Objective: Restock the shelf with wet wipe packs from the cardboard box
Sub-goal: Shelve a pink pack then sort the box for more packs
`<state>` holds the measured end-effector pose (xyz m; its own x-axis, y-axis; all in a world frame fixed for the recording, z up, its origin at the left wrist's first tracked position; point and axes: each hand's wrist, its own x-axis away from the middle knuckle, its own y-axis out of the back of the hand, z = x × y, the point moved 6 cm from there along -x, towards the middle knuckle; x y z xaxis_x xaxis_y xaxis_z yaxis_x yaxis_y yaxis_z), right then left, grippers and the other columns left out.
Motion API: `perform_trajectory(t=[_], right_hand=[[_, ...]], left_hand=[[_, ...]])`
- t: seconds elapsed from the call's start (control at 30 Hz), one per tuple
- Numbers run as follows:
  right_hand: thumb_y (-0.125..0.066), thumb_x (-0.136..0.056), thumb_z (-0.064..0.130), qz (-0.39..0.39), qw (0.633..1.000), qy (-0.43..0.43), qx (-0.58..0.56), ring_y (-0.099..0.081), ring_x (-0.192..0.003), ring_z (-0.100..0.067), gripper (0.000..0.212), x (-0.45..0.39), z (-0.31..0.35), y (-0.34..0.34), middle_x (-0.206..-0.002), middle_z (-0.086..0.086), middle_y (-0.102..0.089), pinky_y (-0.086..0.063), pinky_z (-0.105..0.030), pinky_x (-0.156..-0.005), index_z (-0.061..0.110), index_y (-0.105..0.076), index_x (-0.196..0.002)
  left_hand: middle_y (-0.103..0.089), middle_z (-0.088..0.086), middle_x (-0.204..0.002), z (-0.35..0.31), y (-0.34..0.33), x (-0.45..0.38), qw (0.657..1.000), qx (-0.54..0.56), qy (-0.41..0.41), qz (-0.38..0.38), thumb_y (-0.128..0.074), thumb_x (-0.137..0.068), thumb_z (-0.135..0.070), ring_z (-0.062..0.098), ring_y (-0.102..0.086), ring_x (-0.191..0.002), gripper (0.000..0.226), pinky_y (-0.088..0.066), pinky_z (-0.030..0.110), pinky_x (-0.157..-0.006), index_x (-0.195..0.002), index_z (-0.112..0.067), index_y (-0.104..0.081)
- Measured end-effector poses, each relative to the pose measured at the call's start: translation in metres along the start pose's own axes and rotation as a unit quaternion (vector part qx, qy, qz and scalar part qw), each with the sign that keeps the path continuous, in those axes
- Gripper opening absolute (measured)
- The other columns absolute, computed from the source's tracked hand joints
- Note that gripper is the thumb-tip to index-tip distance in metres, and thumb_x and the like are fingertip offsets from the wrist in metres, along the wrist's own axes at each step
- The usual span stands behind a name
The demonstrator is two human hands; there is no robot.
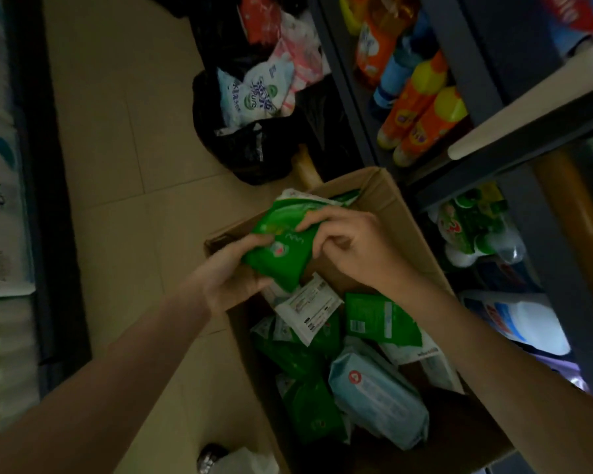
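Shelf on the right, full of bottles, close by for easy reach. Cardboard box open on the floor beside it, packs loose inside. Green wet wipe pack lifted just above the box, probably bound for the shelf. Left hand gripping underneath, right hand pinching the top edge, likely to steady the floppy pack.

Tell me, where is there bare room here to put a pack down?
The tiled floor is bare between the left-hand shelving and the cardboard box. Crowded: the box interior, heaped with packs, the black bag beyond it, and the bottle-filled right shelves. Both hands hold a green pack.
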<state>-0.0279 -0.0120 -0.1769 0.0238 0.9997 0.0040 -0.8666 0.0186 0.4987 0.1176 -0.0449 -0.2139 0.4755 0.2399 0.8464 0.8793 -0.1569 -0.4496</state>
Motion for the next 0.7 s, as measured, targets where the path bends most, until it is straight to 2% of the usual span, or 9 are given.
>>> perform_trajectory(t=[0.07, 0.13, 0.2, 0.23, 0.3, 0.37, 0.47, 0.57, 0.7], right_hand=[[-0.050, -0.083, -0.006, -0.037, 0.992, -0.088, -0.084, -0.065, -0.076, -0.006, 0.034, -0.005, -0.023, 0.003, -0.095, 0.009, -0.064, -0.054, -0.030, -0.067, 0.020, -0.062, -0.064], [-0.048, -0.085, -0.006, -0.076, 0.983, -0.164, 0.010, -0.064, -0.091, -0.018, 0.028, -0.015, -0.058, 0.003, -0.106, -0.003, -0.062, -0.052, -0.037, -0.080, 0.015, -0.066, -0.088], [-0.047, -0.087, -0.006, 0.001, 0.963, -0.216, 0.158, -0.048, -0.123, -0.028, 0.042, -0.025, -0.088, -0.011, -0.136, -0.012, -0.046, -0.037, -0.034, -0.103, 0.005, -0.051, -0.127], [-0.048, -0.088, -0.004, 0.053, 0.955, -0.218, 0.193, -0.041, -0.129, -0.030, 0.051, -0.028, -0.101, -0.024, -0.144, -0.013, -0.037, -0.033, -0.035, -0.106, 0.005, -0.039, -0.137], [-0.052, -0.089, 0.005, 0.126, 0.933, -0.206, 0.266, -0.046, -0.122, -0.035, 0.060, -0.033, -0.116, -0.046, -0.147, -0.014, -0.030, -0.040, -0.040, -0.099, 0.008, -0.027, -0.143], [-0.059, -0.087, 0.015, 0.173, 0.877, -0.206, 0.398, -0.055, -0.109, -0.036, 0.062, -0.034, -0.123, -0.060, -0.142, -0.013, -0.033, -0.048, -0.040, -0.086, 0.014, -0.029, -0.142], [-0.050, -0.093, 0.012, 0.184, 0.831, -0.194, 0.487, -0.059, -0.106, -0.031, 0.031, -0.030, -0.118, -0.067, -0.129, -0.010, -0.045, -0.047, -0.036, -0.082, 0.012, -0.052, -0.124], [-0.053, -0.091, 0.015, 0.161, 0.869, -0.219, 0.415, -0.058, -0.106, -0.031, 0.024, -0.022, -0.110, -0.058, -0.123, -0.010, -0.054, -0.047, -0.036, -0.083, 0.008, -0.061, -0.113], [-0.068, -0.083, 0.019, 0.080, 0.949, -0.285, 0.111, -0.059, -0.100, -0.022, 0.032, -0.021, -0.064, -0.017, -0.105, -0.007, -0.063, -0.047, -0.022, -0.072, -0.001, -0.063, -0.108]], left_hand=[[-0.071, 0.007, -0.100, -0.003, 0.012, 0.003, 0.996, -0.090, -0.001, -0.022, -0.052, -0.088, -0.007, 0.017, -0.069, -0.086, 0.025, -0.059, 0.026, -0.067, -0.110, -0.015, -0.059], [-0.067, 0.007, -0.108, -0.007, 0.022, 0.008, 0.990, -0.138, -0.004, -0.031, -0.053, -0.086, -0.002, 0.018, -0.065, -0.093, 0.029, -0.058, 0.027, -0.069, -0.112, -0.015, -0.057], [-0.065, 0.008, -0.115, -0.012, 0.029, 0.014, 0.990, -0.138, -0.013, -0.035, -0.053, -0.086, -0.002, 0.018, -0.063, -0.096, 0.036, -0.058, 0.026, -0.069, -0.120, -0.013, -0.054], [-0.064, 0.009, -0.118, -0.014, 0.032, 0.015, 0.990, -0.133, -0.021, -0.038, -0.054, -0.086, -0.003, 0.018, -0.063, -0.098, 0.040, -0.058, 0.026, -0.070, -0.124, -0.012, -0.052], [-0.062, 0.010, -0.123, -0.015, 0.034, 0.016, 0.991, -0.123, -0.033, -0.034, -0.055, -0.084, -0.003, 0.020, -0.063, -0.102, 0.047, -0.059, 0.026, -0.071, -0.129, -0.014, -0.049], [-0.060, 0.010, -0.127, -0.015, 0.036, 0.016, 0.991, -0.123, -0.044, -0.038, -0.057, -0.083, -0.004, 0.022, -0.061, -0.107, 0.050, -0.059, 0.027, -0.071, -0.131, -0.016, -0.049], [-0.062, 0.008, -0.124, -0.017, 0.041, 0.019, 0.988, -0.138, -0.054, -0.050, -0.058, -0.084, -0.005, 0.022, -0.062, -0.106, 0.046, -0.058, 0.027, -0.073, -0.128, -0.015, -0.051], [-0.062, 0.008, -0.118, -0.030, 0.057, 0.030, 0.978, -0.160, -0.086, -0.103, -0.060, -0.084, -0.006, 0.019, -0.062, -0.096, 0.048, -0.055, 0.027, -0.078, -0.129, -0.015, -0.047], [-0.060, 0.004, -0.103, -0.048, 0.084, 0.057, 0.948, -0.199, -0.129, -0.211, -0.062, -0.083, -0.002, 0.014, -0.058, -0.079, 0.056, -0.051, 0.022, -0.066, -0.132, -0.018, -0.040]])
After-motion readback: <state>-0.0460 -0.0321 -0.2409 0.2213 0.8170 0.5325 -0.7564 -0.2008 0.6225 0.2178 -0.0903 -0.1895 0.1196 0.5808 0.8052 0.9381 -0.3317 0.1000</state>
